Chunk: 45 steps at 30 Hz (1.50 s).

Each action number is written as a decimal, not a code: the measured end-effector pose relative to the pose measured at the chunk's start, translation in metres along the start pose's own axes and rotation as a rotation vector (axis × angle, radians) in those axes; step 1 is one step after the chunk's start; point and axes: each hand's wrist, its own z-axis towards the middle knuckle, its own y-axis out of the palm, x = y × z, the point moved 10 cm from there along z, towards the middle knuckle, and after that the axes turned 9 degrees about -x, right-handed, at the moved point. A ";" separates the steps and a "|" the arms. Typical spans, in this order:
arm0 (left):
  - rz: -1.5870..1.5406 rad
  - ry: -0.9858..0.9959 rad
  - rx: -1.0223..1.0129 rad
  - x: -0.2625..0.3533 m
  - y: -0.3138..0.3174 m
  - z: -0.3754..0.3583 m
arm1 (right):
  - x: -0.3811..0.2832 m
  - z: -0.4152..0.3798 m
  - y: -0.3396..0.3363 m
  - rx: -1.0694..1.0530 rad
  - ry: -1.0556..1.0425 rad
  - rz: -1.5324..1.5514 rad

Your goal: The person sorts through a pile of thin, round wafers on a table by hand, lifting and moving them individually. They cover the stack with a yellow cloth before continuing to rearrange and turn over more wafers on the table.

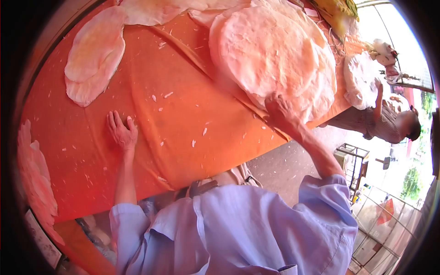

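My left hand [123, 131] lies flat on the orange cloth [183, 133], its fingers apart and nothing in it. At the near edge of a stack of large, pale, round flat sheets [270, 50], my right hand [279, 110] has its fingers curled against the rim of a sheet. The fingertips are partly hidden, so how much of the stack they grip does not show. Beyond my left hand rests a smaller pale oval sheet [96, 55], folded or doubled over. Small white scraps [205, 131] are scattered over the cloth.
More pale sheets [34, 169] are piled at the left edge and along the far side [160, 10]. A person [385, 119] stands at the right beside a white pile [360, 80]. A metal frame rack [353, 165] stands on the floor to the right.
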 end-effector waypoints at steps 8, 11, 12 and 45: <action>0.034 0.029 -0.015 0.008 -0.008 0.003 | 0.113 0.067 -0.114 0.613 0.281 -0.024; 0.019 0.040 -0.011 0.009 -0.010 0.004 | 0.148 0.119 -0.053 0.323 0.363 0.027; 0.012 0.044 -0.006 0.008 -0.009 0.004 | 0.134 0.118 -0.066 0.346 0.411 -0.093; -0.026 0.017 -0.096 0.011 -0.007 0.008 | 0.340 0.092 -0.133 0.591 0.417 1.426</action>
